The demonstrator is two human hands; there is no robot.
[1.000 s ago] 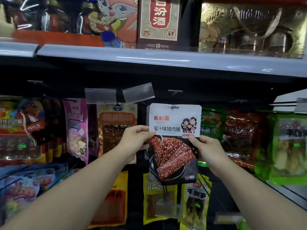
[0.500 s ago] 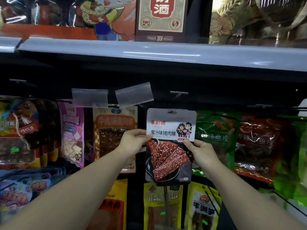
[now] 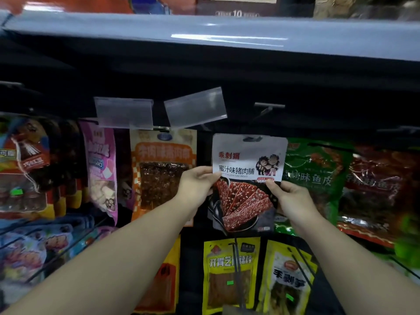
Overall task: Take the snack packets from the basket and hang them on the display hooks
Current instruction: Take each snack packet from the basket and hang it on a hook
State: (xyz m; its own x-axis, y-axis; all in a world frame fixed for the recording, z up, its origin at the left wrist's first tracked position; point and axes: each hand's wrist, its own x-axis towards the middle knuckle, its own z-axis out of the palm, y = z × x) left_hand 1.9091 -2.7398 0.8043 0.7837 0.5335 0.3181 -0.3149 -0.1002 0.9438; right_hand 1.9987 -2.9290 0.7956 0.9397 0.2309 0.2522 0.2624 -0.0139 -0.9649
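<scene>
This is a shop, at a snack display in a retail aisle. Rows of printed snack packets hang from wire display hooks [image 3: 269, 105] against a dark back panel: an orange packet [image 3: 163, 169], a pink packet [image 3: 101, 164], a green fish-skin packet [image 3: 316, 176] and yellow packets [image 3: 229, 269] in the row below. Two clear plastic price-tag holders [image 3: 124, 113] hang at the hook ends. Above runs a grey metal shelf edge [image 3: 204, 35] carrying boxed goods [image 3: 236, 5].
</scene>
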